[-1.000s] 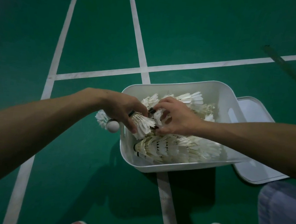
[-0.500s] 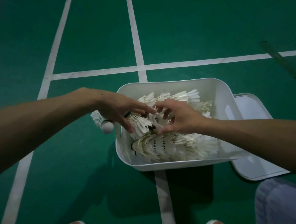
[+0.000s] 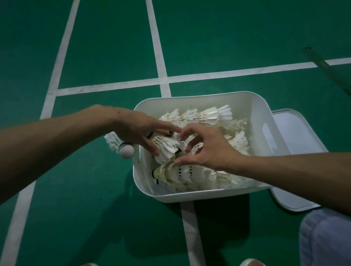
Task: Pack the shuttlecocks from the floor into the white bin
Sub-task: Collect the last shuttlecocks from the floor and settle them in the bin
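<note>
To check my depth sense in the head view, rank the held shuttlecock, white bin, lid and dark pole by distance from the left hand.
1. shuttlecock, gripped in the left hand.
2. white bin, just right of it.
3. lid, beyond the bin's right side.
4. dark pole, far upper right.

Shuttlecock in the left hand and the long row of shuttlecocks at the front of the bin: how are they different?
The held shuttlecock is single; the row is many nested together. The left hand grips the held shuttlecock outside the white bin, over the green floor; the row lies inside, along the near wall. Both have white feathers.
</note>
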`<state>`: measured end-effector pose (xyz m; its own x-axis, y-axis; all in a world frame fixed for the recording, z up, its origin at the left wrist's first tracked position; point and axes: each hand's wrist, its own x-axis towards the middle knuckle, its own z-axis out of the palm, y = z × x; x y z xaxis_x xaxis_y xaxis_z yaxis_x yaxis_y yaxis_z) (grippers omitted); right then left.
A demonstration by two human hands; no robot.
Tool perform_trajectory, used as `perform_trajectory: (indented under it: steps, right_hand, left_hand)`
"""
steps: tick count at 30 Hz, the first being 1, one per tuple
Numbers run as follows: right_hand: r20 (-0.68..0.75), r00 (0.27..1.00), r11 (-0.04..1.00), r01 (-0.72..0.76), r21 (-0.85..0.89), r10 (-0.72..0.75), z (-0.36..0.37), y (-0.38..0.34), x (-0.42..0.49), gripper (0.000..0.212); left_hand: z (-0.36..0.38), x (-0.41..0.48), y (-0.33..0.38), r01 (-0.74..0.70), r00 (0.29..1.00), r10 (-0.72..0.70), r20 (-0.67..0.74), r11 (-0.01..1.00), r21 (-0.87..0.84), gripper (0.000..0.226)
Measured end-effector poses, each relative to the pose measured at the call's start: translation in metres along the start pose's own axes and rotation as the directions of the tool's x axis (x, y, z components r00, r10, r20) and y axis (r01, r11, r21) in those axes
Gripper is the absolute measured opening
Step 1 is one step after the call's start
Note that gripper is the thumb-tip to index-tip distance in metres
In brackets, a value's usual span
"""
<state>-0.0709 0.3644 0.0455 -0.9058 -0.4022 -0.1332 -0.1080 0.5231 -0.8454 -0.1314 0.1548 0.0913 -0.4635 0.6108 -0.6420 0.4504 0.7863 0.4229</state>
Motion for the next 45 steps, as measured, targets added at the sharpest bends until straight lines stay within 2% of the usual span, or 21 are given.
perform_trajectory:
  steps: [4,8,17,22,26,28,31,35,40,45]
  right_hand:
    - [-0.058,0.997,0.998,-0.041,0.052,0.044,0.011,-0.001,-0.001,0.058]
    - [-0.092,0.994,0.997,-0.050,0.052,0.055,0.017,-0.002,0.001,0.052]
    - [-0.121,0.992,0.999,-0.042,0.021,0.044,0.008,0.002,-0.004,0.031]
    - [-0.096,0.994,0.983,-0.039,0.179,0.057,-0.003,0.008,-0.010,0.029]
    - [-0.072,0.995,0.972,-0.050,0.231,0.068,-0.022,0.010,-0.017,0.029]
    - [-0.073,0.995,0.983,-0.049,0.178,0.063,-0.040,0.012,-0.018,0.029]
    - [-0.090,0.996,0.999,-0.018,-0.042,0.014,-0.065,0.015,-0.014,0.031]
    - [-0.100,0.995,0.954,-0.038,-0.299,0.008,-0.072,0.023,-0.013,0.032]
    - [-0.109,0.994,0.929,-0.023,-0.369,-0.019,-0.063,0.026,-0.009,0.033]
    - [-0.060,0.994,0.898,0.054,-0.437,-0.089,-0.053,0.022,-0.001,0.035]
  left_hand:
    - [0.002,0.002,-0.001,0.015,1.000,-0.015,-0.018,1.000,0.010,0.078]
    - [0.002,0.002,0.000,0.011,0.999,-0.011,-0.036,1.000,0.009,0.076]
    - [0.000,0.001,0.004,0.001,1.000,-0.001,-0.006,0.999,0.036,0.101]
    - [0.000,0.001,0.001,-0.005,0.999,0.007,-0.038,0.999,0.052,0.097]
    - [0.001,0.000,0.001,-0.001,0.999,0.004,-0.053,0.999,0.052,0.083]
    - [0.001,0.000,0.002,0.032,0.997,-0.030,-0.066,0.999,0.041,0.078]
    - [0.002,0.001,0.003,0.047,0.996,-0.047,-0.072,0.999,0.010,0.072]
    - [0.003,0.002,0.004,0.053,0.993,-0.057,-0.105,0.998,-0.034,0.072]
    - [0.005,0.003,0.002,0.082,0.988,-0.089,-0.129,0.995,-0.059,0.062]
    - [0.006,0.003,0.006,0.071,0.992,-0.071,-0.106,0.997,0.002,0.054]
